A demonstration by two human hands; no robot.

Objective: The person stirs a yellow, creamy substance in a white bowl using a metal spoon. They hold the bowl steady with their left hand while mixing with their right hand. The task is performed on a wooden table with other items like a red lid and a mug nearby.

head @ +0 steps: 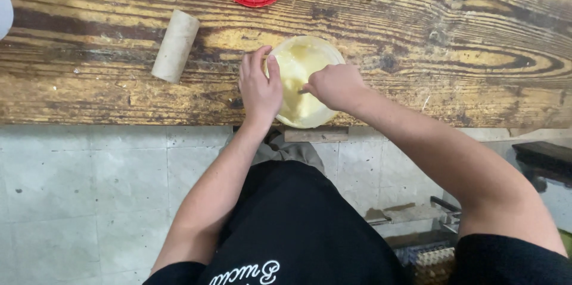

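I am steadying the round pale plastic tub of thick, slippery yellow paste at the near desk edge, left hand fingers gripping its thin, probably flexible rim, right hand closed around a small stirring tool.

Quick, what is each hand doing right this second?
Left hand: gripping the rim of the round pale tub of yellowish paste.
Right hand: closed on a thin tool dipped into the paste; what kind cannot be told.

left hand steadying bowl, right hand stirring
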